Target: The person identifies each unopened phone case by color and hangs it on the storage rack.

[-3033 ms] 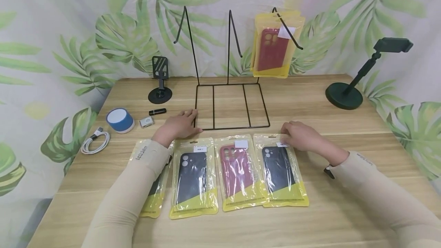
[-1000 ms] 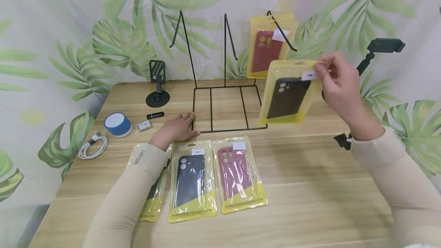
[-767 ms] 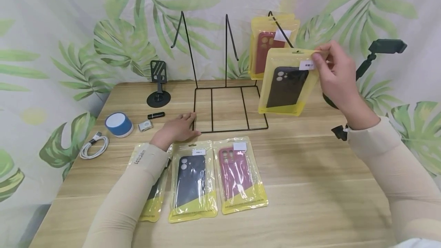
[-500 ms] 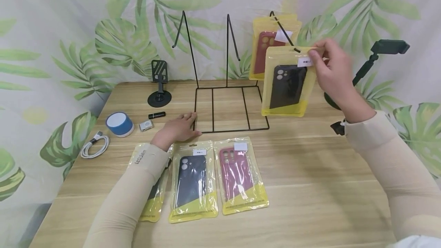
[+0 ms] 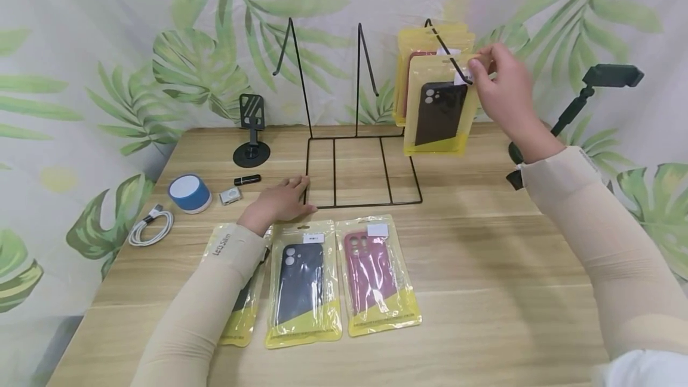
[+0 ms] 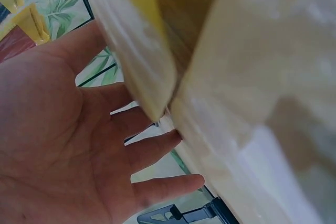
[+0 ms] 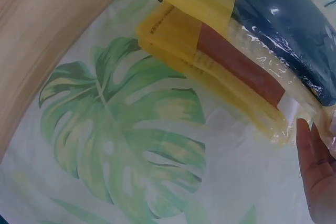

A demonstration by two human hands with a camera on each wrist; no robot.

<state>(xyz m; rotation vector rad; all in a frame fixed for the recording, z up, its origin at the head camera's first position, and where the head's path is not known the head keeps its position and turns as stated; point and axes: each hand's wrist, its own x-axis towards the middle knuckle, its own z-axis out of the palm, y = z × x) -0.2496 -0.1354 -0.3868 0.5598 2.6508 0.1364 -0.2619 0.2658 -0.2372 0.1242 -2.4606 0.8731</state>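
My right hand (image 5: 502,85) pinches the top right corner of a yellow-edged packet (image 5: 438,115) with a black phone case inside. The right hook of a black wire display rack (image 5: 365,204) runs through the packet's top, its tip showing in front. Behind it on that hook hang yellow packets, the front one with a red phone case (image 7: 236,61). My left hand (image 5: 282,200) rests at the rack's front left corner, fingers extended. Before the rack lie a packet with a dark case (image 5: 300,285), one with a red case (image 5: 373,273), and another (image 5: 242,315) partly under the left sleeve.
At the left are a blue and white round speaker (image 5: 190,194), a coiled white cable (image 5: 150,227), a small silver player (image 5: 230,196), a black stick (image 5: 247,180) and a black phone stand (image 5: 251,151). A dark green phone holder (image 5: 575,106) stands at the right.
My right hand lifted the black-case packet from the row's right end, carried it up to the right hook and moved it back along the hook. The left hand stayed at the rack.
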